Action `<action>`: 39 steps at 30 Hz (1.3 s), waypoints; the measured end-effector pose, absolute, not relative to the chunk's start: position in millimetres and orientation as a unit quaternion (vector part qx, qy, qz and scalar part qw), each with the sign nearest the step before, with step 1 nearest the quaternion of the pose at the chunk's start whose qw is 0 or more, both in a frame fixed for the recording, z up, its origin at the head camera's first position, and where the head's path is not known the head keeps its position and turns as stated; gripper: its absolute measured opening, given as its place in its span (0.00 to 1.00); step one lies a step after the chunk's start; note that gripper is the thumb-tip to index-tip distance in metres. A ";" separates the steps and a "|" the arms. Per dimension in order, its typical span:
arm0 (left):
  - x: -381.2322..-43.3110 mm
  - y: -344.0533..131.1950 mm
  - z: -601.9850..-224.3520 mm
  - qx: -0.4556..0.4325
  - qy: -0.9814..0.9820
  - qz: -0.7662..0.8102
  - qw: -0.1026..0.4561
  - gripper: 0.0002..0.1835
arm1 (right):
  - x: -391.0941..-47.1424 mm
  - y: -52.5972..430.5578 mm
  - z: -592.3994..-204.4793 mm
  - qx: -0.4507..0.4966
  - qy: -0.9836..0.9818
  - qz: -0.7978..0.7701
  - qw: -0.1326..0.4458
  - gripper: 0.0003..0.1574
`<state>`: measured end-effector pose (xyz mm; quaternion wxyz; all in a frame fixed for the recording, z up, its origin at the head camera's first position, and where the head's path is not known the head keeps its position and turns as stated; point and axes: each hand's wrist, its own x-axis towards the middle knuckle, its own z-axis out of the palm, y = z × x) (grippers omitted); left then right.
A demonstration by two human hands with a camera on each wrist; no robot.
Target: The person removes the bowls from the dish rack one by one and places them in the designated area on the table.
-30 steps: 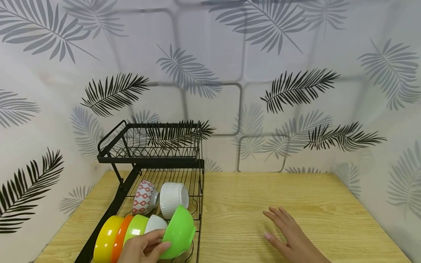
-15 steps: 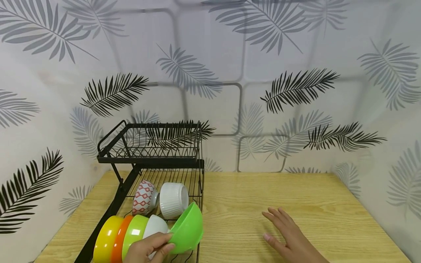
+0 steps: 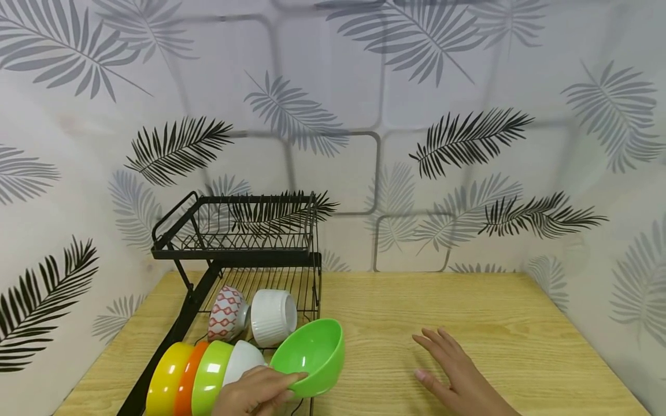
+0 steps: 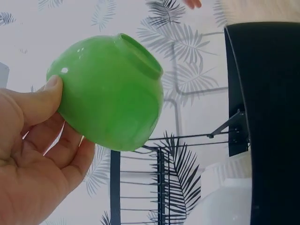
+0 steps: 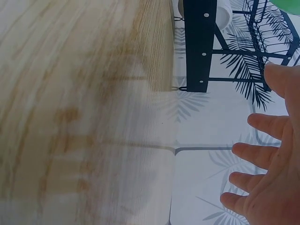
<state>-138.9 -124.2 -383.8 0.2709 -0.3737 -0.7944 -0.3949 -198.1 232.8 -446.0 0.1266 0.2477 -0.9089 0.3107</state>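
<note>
From my end, a leaf-patterned wall (image 3: 333, 86) is backing everything, with a wooden table (image 3: 416, 306) spreading out beneath it. On the table's left side a black two-tier rack (image 3: 234, 254) is standing; its lower tier is carrying a yellow bowl (image 3: 165, 381), an orange bowl (image 3: 188, 378), a lime bowl (image 3: 210, 375) and a white bowl (image 3: 243, 365) in a tight row, with a red-patterned bowl (image 3: 226, 312) and a ribbed white cup (image 3: 270, 320) sitting farther back. The right hand (image 3: 452, 372) is hovering to the right of the rack, fingers spread and gripping nothing (a useful spare, I'm thinking, should anything start slipping). The left hand (image 3: 255, 393), well apart from it, is pinching the bright green bowl (image 3: 312, 352) near its rim. That bowl is hanging tilted at the rack's right edge, mouth turned upward, just beside the white bowl; whether they are touching I cannot tell. For good handling, I'm judging, the base should be clearing the rack's wires and the wrist turning gradually, so the row isn't getting knocked. The thumb (image 4: 42, 101) is pressing the glossy outer wall; since such one-sided pinches are likely to twist, I'm favouring a firm, deep hold over a fast swing.
</note>
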 end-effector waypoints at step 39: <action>-172.7 -85.5 -389.1 -0.479 -0.733 -0.261 0.407 0.25 | -194.7 238.9 -442.6 0.235 -0.909 0.322 0.124 0.32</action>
